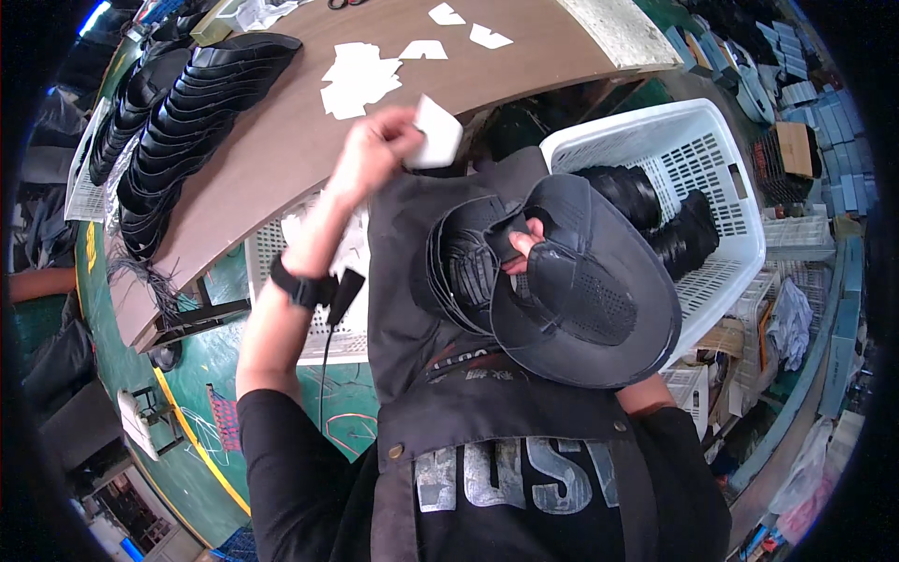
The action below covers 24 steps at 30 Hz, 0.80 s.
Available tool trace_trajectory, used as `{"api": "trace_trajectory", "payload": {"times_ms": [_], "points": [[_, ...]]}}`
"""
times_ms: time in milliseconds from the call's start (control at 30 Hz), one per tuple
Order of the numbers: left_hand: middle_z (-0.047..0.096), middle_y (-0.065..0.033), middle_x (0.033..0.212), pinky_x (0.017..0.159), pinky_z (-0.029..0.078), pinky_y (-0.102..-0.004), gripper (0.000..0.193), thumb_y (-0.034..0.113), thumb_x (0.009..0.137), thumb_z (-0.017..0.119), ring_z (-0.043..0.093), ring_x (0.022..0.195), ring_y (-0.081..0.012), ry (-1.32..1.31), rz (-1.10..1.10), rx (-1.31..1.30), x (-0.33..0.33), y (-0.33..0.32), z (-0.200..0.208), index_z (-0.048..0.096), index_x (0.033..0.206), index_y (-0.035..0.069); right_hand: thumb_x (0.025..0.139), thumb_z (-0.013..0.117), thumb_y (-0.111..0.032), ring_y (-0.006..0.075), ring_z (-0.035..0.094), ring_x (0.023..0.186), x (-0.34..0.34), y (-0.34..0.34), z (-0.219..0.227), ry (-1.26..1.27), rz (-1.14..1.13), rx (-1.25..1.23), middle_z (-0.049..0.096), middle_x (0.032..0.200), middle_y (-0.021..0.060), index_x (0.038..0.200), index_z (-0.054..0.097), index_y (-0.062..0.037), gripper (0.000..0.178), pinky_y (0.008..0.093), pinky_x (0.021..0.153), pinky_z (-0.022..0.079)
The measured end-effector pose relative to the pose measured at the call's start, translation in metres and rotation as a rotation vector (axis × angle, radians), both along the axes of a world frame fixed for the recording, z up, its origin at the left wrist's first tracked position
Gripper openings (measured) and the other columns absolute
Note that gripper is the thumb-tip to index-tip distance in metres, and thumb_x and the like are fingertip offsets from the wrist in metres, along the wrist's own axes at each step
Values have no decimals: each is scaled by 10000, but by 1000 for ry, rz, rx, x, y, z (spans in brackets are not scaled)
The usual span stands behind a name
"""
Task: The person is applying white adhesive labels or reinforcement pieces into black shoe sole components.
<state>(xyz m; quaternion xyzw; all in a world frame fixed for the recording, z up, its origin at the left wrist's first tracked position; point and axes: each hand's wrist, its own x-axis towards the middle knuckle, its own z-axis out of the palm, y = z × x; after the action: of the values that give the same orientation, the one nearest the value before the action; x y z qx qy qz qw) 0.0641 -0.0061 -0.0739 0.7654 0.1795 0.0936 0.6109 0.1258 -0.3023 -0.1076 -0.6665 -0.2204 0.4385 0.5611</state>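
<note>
My left hand (379,140) is raised at the table's near edge, its fingers pinching a white cut piece (435,136) of paper or thin lining. A black band circles my left wrist. In my lap lies a bundle of black shoe uppers (599,290), nested partly inside one another. My right hand (524,248) grips the bundle; only its fingertips show through an opening in it, and the rest is hidden underneath. A loose pile of similar white pieces (356,80) lies on the brown table (524,56), with a few more scattered beside it.
Long stacks of black curved shoe parts (201,122) stand on the table's left side. To my right, a white plastic basket (646,136) holds black uppers. Another white basket (318,347) sits below the table. Shelves with boxes (833,159) line the right side.
</note>
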Motion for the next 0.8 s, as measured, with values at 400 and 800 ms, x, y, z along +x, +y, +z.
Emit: {"api": "trace_trajectory", "payload": {"times_ms": [400,800], "points": [[530,4,610,505,410,-248,135,90,863,653,495,556,-50,103,-174,-164,-70,-120,11,535,882,26,899,640,-192,202,652,685,-10,6,0,-48,52,-34,624,808,124,996,538,-6,234,268,630,553],[510,-63,600,554,414,-311,297,172,786,710,477,577,-119,223,-61,254,-75,-117,16,457,725,27,899,640,-191,196,650,677,-18,3,-1,-70,75,-64,624,799,123,983,545,-5,225,261,625,550]]}}
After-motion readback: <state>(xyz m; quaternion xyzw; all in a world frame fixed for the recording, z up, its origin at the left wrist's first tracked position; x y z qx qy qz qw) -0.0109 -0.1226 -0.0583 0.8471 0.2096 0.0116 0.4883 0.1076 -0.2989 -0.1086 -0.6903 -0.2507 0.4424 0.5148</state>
